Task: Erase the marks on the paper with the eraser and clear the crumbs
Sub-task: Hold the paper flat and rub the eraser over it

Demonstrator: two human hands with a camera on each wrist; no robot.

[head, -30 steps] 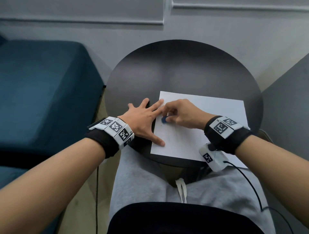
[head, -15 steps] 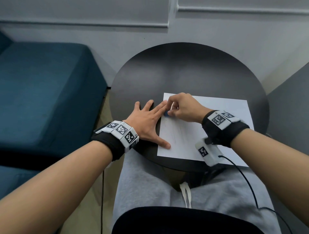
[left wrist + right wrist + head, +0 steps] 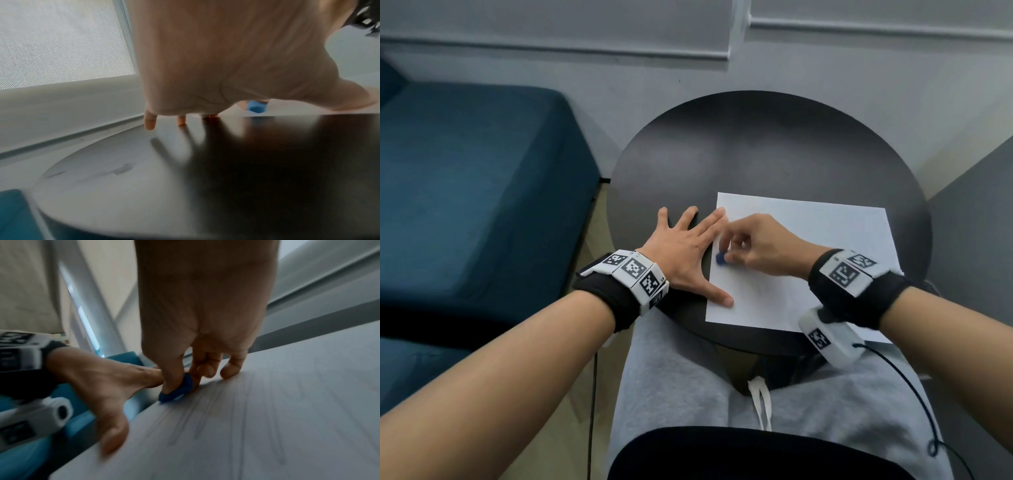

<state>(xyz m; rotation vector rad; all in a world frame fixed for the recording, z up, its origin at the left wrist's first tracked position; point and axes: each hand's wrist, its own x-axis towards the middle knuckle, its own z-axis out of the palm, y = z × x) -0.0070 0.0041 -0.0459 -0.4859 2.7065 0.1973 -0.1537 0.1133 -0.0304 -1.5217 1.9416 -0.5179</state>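
A white sheet of paper (image 3: 808,246) lies on the right half of a round dark table (image 3: 756,154). My right hand (image 3: 753,246) pinches a small blue eraser (image 3: 721,258) between thumb and fingers and presses it on the sheet near its left edge. The eraser (image 3: 177,391) touches the paper (image 3: 267,426) beside faint pencil lines (image 3: 216,415). My left hand (image 3: 685,253) lies flat with fingers spread, thumb and forefinger on the sheet's left edge, the other fingers on the table. In the left wrist view the eraser (image 3: 256,106) shows beyond my palm (image 3: 226,56).
A teal sofa (image 3: 465,188) stands left of the table. A grey wall (image 3: 688,61) runs behind it. My lap in grey trousers (image 3: 722,394) sits under the table's near edge, and a black cable (image 3: 914,387) hangs from my right wrist.
My right hand has slid the eraser back toward me along the sheet's left edge, after moving away half a second ago. The left hand stays flat on the paper's edge.
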